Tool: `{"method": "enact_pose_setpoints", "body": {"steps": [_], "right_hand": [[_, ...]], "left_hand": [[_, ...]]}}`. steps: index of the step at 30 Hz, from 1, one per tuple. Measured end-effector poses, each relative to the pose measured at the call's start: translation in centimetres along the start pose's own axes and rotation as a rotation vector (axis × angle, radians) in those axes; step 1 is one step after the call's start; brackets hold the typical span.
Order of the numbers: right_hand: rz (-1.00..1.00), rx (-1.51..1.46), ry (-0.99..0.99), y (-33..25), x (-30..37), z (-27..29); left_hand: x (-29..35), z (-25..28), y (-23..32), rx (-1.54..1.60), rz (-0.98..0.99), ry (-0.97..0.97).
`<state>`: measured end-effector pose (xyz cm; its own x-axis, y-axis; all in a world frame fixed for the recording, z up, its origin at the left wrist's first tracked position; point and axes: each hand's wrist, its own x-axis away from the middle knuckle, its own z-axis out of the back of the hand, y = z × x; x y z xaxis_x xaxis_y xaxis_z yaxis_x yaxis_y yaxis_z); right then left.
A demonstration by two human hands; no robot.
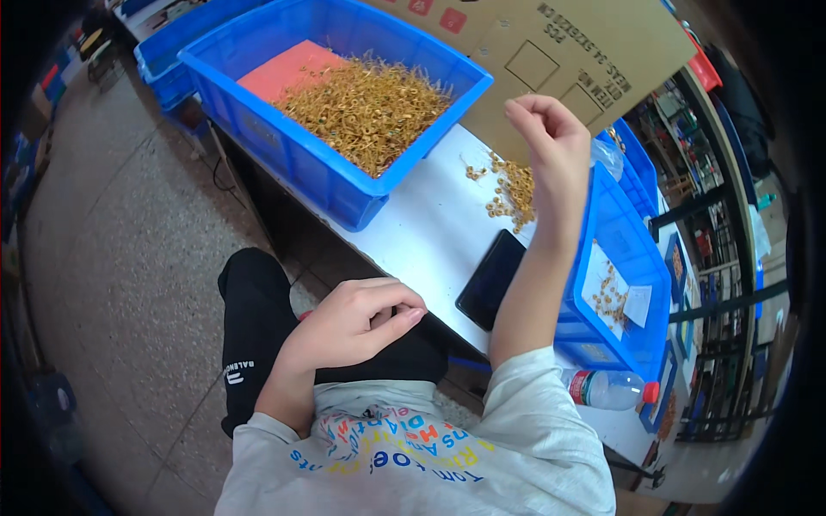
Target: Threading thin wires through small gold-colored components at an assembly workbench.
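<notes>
Above my lap, at the table's near edge, my left hand is closed, its thumb pressed to the curled fingers. Whatever it may hold is hidden. My right hand is raised over the white table in a pinch, with the fingertips together. Anything between them is too small to make out. Just below it lies a loose pile of small gold-coloured parts. A dark phone lies beside my right forearm. Left of the pile, a large blue bin holds a heap of thin gold-coloured pieces and a red sheet.
A cardboard box stands behind the pile. Right of my forearm, a smaller blue bin holds a few gold pieces and a white slip. A clear bottle with a red cap lies near it. Speckled floor spreads to the left.
</notes>
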<state>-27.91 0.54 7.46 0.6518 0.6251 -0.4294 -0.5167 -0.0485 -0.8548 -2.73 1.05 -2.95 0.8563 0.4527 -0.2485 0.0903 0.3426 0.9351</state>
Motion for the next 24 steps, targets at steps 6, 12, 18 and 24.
{"method": "enact_pose_setpoints", "body": {"steps": [6,12,18,24], "right_hand": [[-0.144,-0.617,-0.553,-2.8,5.0,-1.4],[-0.072,-0.663,-1.072,-2.1,6.5,-2.9],[0.057,-0.714,-1.227,-0.8,6.6,-4.4],[0.027,-0.741,-1.3,-0.3,6.4,-5.0]], "left_hand": [[0.0,-0.2,1.1,0.274,0.04,0.192],[0.1,-1.2,1.2,0.783,-0.086,0.409],[0.6,-1.1,1.0,0.77,-0.189,0.462],[1.0,-0.8,-0.2,0.871,-0.172,0.408]]}}
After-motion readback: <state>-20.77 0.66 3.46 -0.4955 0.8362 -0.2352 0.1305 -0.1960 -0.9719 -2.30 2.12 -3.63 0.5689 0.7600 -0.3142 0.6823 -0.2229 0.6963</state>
